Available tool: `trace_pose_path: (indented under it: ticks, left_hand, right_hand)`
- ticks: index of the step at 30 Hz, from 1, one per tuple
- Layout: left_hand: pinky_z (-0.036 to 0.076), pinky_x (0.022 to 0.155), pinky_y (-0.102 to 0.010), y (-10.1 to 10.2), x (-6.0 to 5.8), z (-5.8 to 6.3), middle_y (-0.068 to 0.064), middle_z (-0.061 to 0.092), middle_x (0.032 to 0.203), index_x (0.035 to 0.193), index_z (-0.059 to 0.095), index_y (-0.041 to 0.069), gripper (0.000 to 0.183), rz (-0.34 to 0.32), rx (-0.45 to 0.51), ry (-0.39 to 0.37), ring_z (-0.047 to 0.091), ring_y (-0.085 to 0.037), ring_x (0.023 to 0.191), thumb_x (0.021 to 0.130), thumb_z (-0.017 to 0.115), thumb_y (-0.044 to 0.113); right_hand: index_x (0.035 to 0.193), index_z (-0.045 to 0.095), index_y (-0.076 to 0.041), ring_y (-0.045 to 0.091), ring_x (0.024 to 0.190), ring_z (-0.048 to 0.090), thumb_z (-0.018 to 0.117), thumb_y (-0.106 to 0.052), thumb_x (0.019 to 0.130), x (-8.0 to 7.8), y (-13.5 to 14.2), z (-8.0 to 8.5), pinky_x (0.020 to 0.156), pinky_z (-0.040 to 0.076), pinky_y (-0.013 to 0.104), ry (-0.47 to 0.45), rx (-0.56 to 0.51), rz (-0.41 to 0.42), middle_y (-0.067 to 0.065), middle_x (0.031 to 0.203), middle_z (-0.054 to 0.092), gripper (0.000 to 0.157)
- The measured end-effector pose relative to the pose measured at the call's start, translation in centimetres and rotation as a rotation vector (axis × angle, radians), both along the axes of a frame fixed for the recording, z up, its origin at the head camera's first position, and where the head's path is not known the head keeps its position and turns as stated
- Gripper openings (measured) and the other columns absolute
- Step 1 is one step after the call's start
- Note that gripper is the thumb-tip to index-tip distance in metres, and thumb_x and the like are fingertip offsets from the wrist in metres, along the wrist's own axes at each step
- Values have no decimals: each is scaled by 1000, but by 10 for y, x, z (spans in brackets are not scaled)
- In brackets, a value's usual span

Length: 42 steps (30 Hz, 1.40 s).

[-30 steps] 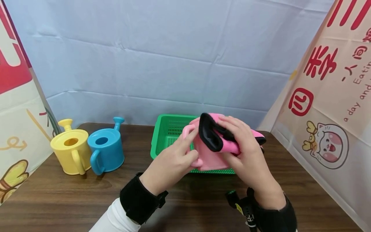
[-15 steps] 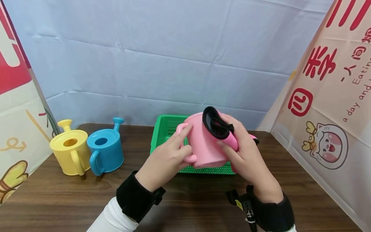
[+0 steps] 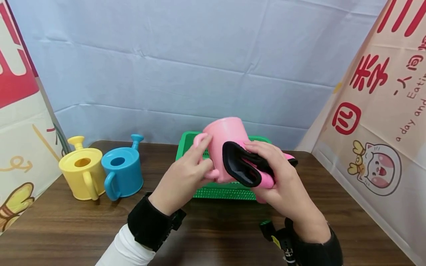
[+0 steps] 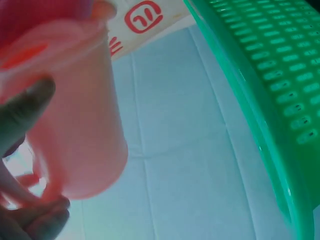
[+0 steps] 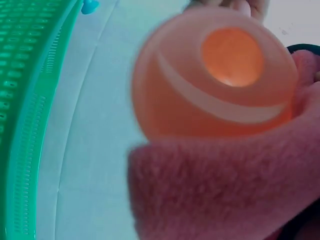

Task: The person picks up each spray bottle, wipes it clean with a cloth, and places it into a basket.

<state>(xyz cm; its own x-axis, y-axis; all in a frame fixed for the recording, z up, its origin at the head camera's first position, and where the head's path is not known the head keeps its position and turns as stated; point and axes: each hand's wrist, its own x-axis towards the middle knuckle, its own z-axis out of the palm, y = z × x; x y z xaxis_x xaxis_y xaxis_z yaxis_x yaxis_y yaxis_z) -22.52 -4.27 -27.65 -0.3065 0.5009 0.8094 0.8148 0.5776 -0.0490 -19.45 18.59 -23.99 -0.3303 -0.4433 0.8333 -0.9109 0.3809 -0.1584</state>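
A pink watering can (image 3: 229, 131) is held tilted above the green basket. My left hand (image 3: 181, 177) grips it by the handle, index finger stretched along the upper part. Against the can's side my right hand (image 3: 283, 181) holds a folded pink cloth (image 3: 266, 181) with a black inner face. In the right wrist view the cloth's fuzzy pink side (image 5: 215, 185) covers the lower part of the can (image 5: 175, 65), whose round top opening faces the camera. The left wrist view shows the can's smooth wall (image 4: 90, 125). Most of its spout is hidden behind the right hand.
The green perforated basket (image 3: 226, 193) stands on the brown wooden table (image 3: 213, 229) beneath the hands. At the left, a yellow watering can (image 3: 81, 177) and a blue one (image 3: 124, 177) stand upright side by side. A pale cloth backdrop (image 3: 166, 74) hangs behind the table.
The pink watering can has moved left and up in the head view, with the left hand on its handle. The cloth has shifted over the can's side, rising and then coming down.
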Motion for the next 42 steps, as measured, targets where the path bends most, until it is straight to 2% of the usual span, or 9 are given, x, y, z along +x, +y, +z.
trace_pose_path:
  ticks: [5,12,15,22,27,32,36,40,42]
  left_hand:
    - [54,64,-27,11,3,-3,-26,44,135,76,53,8,29,-62,-91,55,56,-21,85,74,77,24]
    - [50,61,-26,25,12,-6,-26,45,135,75,53,8,29,-102,-175,56,54,-24,89,78,74,29]
    - [50,63,-26,26,13,-7,-25,45,135,75,53,8,29,-107,-179,25,53,-23,87,78,74,30]
    - [54,67,-30,19,7,-7,-21,47,132,84,59,8,33,-33,-128,-29,54,-22,85,71,78,31]
    - [58,69,-35,14,4,-8,-22,48,133,85,63,9,35,46,-20,-80,60,-25,90,64,84,27]
    - [52,48,-30,11,2,-9,-22,48,133,75,54,10,37,122,196,-194,63,-21,72,62,84,28]
    - [40,40,-29,10,4,-4,-11,68,92,88,61,9,33,122,413,-332,53,-12,55,69,80,30]
    - [50,48,-30,10,9,1,-3,63,72,107,64,9,33,-46,595,-610,53,-8,47,83,69,31]
    - [50,47,-30,11,10,1,-6,61,67,97,63,8,24,-141,660,-748,54,-11,43,90,60,31]
  right_hand:
    - [125,52,-2,24,116,45,74,7,66,2,5,-2,97,37,22,-92,-25,-143,13,125,54,63]
    - [131,48,-16,22,110,49,69,-2,79,-1,9,-2,83,45,51,-266,-128,-363,9,127,52,58]
    - [132,47,-13,24,114,46,66,-1,80,-5,10,-2,89,40,55,-248,-99,-325,11,130,50,57]
    - [123,55,-5,29,119,45,67,-7,72,-6,1,-4,98,35,52,8,101,-139,11,124,57,52]
    - [114,60,-2,31,112,50,68,-23,78,-1,-6,-3,96,38,46,86,77,-78,13,114,61,42]
    - [107,59,9,35,106,52,57,-35,91,1,-10,-1,99,39,31,198,-73,-48,24,107,60,46]
    - [107,57,12,35,106,52,56,-32,92,-1,-17,-2,98,41,26,235,-153,-27,29,108,58,47]
    - [108,56,13,42,109,49,55,-32,94,-7,-28,-7,100,41,30,332,-175,-11,32,111,55,47]
    - [110,54,13,44,112,47,55,-31,93,-11,-32,-10,101,40,33,356,-177,-10,32,114,53,47]
